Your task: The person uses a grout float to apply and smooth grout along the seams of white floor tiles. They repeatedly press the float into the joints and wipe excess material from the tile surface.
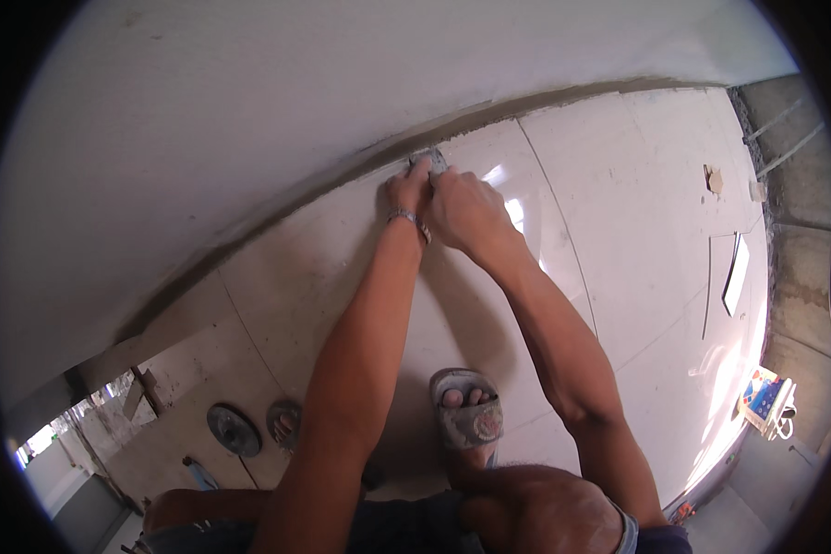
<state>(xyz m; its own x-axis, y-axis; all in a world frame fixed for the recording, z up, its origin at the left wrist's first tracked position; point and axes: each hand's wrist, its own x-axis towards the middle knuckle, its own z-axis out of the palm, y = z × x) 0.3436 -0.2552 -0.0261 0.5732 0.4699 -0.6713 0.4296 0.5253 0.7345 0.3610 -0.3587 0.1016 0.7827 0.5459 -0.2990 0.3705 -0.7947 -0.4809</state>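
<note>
Both my arms reach forward to the foot of a pale wall [249, 120], where it meets the light floor tiles [619, 203]. A dark grey, mortar-like band [526, 104] runs along that joint. My right hand [471, 208] is closed round a small grey, smeared piece [431, 159] at the tile edge; its kind is unclear. My left hand [409, 187], with a bracelet [411, 220] at its wrist, is bent close beside it. The left fingertips press toward the same piece, partly hidden.
My sandalled foot [468, 406] is planted on the tiles. To the left lie a round dark disc [234, 429] and a blue-handled thing [199, 473]. On the right are a broken tile piece [714, 180], a white strip [737, 275] and a printed bag [764, 403] by the floor edge.
</note>
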